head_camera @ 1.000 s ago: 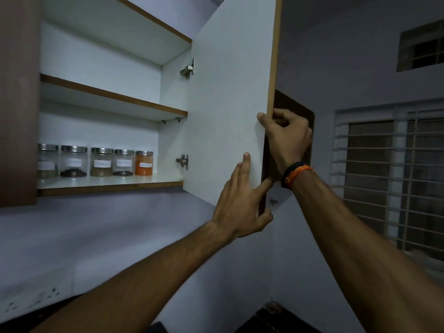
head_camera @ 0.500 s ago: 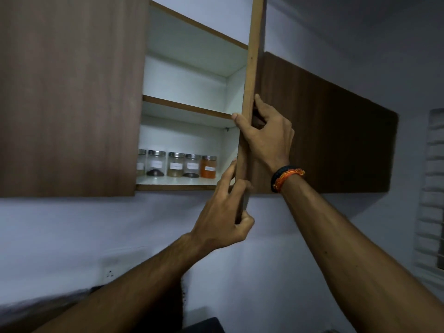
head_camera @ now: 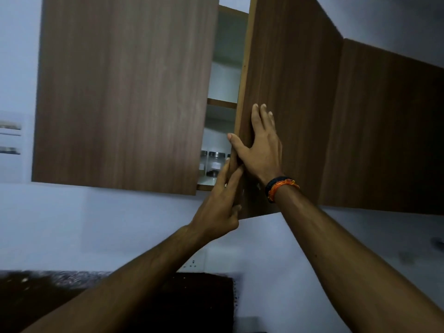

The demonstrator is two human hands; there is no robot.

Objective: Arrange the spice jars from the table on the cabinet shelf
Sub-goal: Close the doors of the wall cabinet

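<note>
Hands [head_camera: 260,150] press cabinet door [head_camera: 288,97] (walnut grain); wall [head_camera: 96,224] pale; jars [head_camera: 215,164] shelved.

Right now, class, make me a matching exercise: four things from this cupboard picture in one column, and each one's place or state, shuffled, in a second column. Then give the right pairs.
Things
1. right hand
2. left hand
3. spice jars
4. right cabinet door

Places or states
A. on the bottom shelf, seen through the gap
B. almost closed
C. spread flat on the door's front
D. fingers at the door's lower edge

Pairs: 1-C, 2-D, 3-A, 4-B
</note>
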